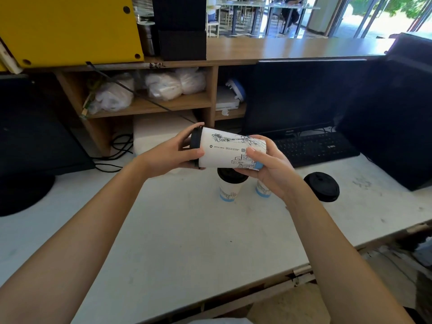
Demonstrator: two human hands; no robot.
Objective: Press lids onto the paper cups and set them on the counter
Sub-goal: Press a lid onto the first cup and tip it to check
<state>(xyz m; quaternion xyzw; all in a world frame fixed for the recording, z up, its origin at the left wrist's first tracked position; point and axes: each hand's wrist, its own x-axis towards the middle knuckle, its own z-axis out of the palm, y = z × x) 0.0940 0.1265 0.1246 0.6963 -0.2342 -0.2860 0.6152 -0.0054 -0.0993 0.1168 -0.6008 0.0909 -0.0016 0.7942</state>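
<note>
Seating the black lid (pixel 195 146) evenly is judged the step in hand: the rim should be pressed all round while the paper cup (pixel 230 149), held on its side above the counter (pixel 177 230), is steadied. Left hand (pixel 174 152) fingers are curled around the lid edge. Right hand (pixel 268 167) fingers are closed on the cup base. A spare lid (pixel 322 186) lies to the right.
</note>
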